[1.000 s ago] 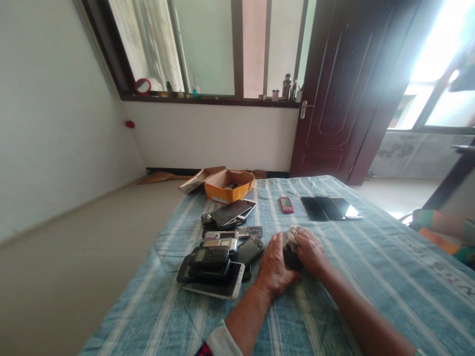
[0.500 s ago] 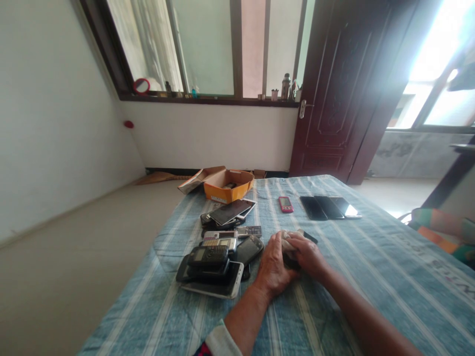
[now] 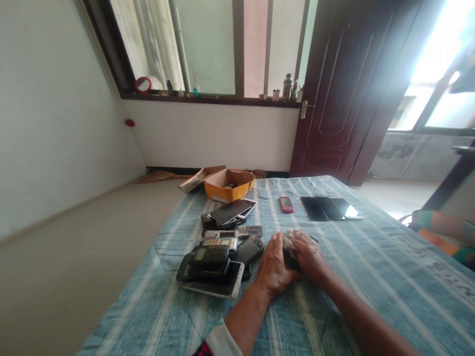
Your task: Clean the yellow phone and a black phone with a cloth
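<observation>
My left hand (image 3: 273,269) steadies a dark phone (image 3: 290,260) by its edge, fingers pointing away from me. A crumpled whitish cloth (image 3: 289,241) lies under the fingers of my right hand (image 3: 310,258), pressed onto the phone's upper side. Most of the phone is covered by the cloth and both hands. Just left of my left hand, a dark touchscreen phone (image 3: 249,250) leans on a pile with a black keypad phone (image 3: 208,257) on top and a white-framed smartphone (image 3: 234,282) at the bottom.
On the striped blue tablecloth (image 3: 334,306), a pink phone (image 3: 286,204) lies beyond my hands. Several dark smartphones (image 3: 322,208) lie side by side farther right. An open orange box (image 3: 226,194) stands at the far edge, with more stacked phones (image 3: 230,212) before it.
My right hand has slid the cloth slightly right and away over the phone, covering its far end, which showed before. My left hand stays in place.
</observation>
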### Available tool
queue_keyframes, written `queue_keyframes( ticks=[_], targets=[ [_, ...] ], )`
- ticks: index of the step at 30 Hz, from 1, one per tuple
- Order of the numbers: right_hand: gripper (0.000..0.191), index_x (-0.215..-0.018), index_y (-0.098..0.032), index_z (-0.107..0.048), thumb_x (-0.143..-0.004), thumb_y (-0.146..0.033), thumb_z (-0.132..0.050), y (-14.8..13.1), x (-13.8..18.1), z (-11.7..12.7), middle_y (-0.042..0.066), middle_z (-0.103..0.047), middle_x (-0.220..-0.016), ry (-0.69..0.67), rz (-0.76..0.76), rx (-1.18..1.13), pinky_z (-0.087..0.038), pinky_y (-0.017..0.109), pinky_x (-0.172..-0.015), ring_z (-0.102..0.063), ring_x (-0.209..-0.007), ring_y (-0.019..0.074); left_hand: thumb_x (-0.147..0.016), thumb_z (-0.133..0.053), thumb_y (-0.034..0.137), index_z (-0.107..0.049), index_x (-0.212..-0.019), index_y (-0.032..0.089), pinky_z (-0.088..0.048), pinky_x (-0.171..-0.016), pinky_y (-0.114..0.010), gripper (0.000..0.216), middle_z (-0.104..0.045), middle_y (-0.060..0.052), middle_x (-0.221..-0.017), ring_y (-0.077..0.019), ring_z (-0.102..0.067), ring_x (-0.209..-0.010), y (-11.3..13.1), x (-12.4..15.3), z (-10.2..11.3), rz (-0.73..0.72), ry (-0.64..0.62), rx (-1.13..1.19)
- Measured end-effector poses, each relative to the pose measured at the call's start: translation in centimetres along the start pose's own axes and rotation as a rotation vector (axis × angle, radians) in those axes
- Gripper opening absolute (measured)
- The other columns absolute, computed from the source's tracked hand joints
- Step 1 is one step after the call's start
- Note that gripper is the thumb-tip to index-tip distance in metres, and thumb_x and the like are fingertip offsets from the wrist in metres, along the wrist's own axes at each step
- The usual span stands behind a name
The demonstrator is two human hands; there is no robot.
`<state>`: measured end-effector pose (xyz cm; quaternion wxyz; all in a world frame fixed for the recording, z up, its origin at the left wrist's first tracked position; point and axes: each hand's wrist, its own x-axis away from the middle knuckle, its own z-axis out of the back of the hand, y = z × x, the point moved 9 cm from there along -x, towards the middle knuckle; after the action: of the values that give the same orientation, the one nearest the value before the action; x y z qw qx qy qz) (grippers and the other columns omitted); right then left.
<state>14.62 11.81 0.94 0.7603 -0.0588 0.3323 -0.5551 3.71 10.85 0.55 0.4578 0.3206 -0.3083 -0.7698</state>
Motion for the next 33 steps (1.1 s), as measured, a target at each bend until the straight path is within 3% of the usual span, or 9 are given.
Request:
queue_keyframes(
  ticks=[9,18,21,27,33],
  targets=[
    [0.044,-0.11,-0.018,-0.069,-0.079,-0.008,-0.04,2.6,-1.1,0.6,0.009,-0.06,-0.13,0.058,-0.133,0.069,-0.035,0.038,-0.108,-0.045,-0.129,0.0238,-0.053,-0.077,0.019,-0.022,-0.146,0.012,-0.022,-0.118,-0.048,0.108,-0.033,-0.019,-0.149,-0.0337,-0.028,-0.14,0.1,0.1,0.1,0.008,0.008,-0.037],
    [0.042,-0.107,-0.026,-0.07,-0.08,-0.011,-0.042,-1.7,1.8,-0.1,0.004,-0.062,-0.127,0.011,0.016,-0.055,-0.036,0.038,-0.108,-0.047,-0.126,0.0223,-0.059,-0.074,0.024,-0.023,-0.145,0.008,-0.022,-0.118,-0.048,0.101,-0.033,-0.022,-0.149,-0.0333,-0.028,-0.141,-0.1,-0.1,-0.1,-0.033,0.004,-0.042],
    [0.043,-0.109,-0.026,-0.07,-0.08,-0.01,-0.042,-1.0,1.1,0.2,0.004,-0.062,-0.128,0.012,-0.006,-0.054,-0.036,0.038,-0.108,-0.046,-0.127,0.0222,-0.056,-0.076,0.023,-0.023,-0.145,0.006,-0.024,-0.118,-0.047,0.105,-0.034,-0.023,-0.148,-0.0337,-0.029,-0.14,0.0,0.0,0.0,-0.023,0.008,-0.044],
    [0.045,-0.109,-0.02,-0.07,-0.078,-0.008,-0.04,2.5,-0.6,0.8,0.008,-0.06,-0.129,0.055,-0.145,0.037,-0.038,0.039,-0.107,-0.046,-0.127,0.0238,-0.052,-0.078,0.02,-0.024,-0.146,0.015,-0.025,-0.117,-0.047,0.108,-0.034,-0.018,-0.149,-0.0341,-0.03,-0.14,-0.2,0.0,0.1,0.001,0.017,-0.033],
    [0.046,-0.107,-0.025,-0.071,-0.076,-0.008,-0.042,0.6,1.3,1.0,0.005,-0.063,-0.126,0.069,-0.068,-0.014,-0.038,0.04,-0.108,-0.047,-0.127,0.0227,-0.054,-0.077,0.023,-0.024,-0.145,0.011,-0.024,-0.117,-0.047,0.106,-0.034,-0.02,-0.149,-0.035,-0.028,-0.14,-0.2,0.0,0.0,-0.003,0.014,-0.033]
  ],
)
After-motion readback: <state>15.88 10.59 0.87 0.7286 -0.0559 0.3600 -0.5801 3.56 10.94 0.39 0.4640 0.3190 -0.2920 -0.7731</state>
